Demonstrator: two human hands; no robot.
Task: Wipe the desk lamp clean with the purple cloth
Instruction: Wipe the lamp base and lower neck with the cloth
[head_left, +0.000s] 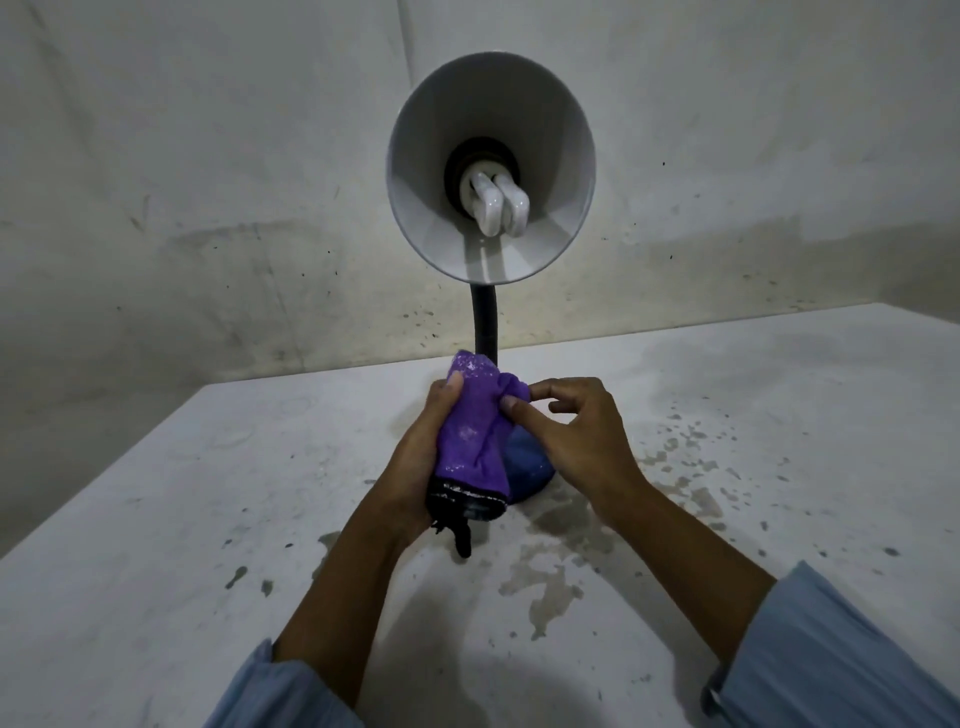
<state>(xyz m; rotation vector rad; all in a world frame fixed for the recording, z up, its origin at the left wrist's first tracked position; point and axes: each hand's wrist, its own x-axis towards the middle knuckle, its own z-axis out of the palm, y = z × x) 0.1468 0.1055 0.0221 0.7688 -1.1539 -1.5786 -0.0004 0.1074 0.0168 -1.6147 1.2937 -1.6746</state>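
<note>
Both Hands on the Purple Cloth

Overhead, the stained white wall (208, 182) backed a spotted white table (156, 519); on it stood the desk lamp (491, 171), its shade and bulb tilted toward the camera; in front of the lamp's dark base, the left hand (415, 457) gripped the bunched purple cloth (475, 431); the right hand (576, 436) pinched its upper corner between thumb and forefinger.

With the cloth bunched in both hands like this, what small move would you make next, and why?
Probably bring the cloth down onto the lamp's blue base and start wiping. The left hand grips the cloth in front of the base while the right hand pinches its upper edge, so it seems gathered and ready. The base is the nearest lamp part; the shade stands higher, facing the camera.
</note>
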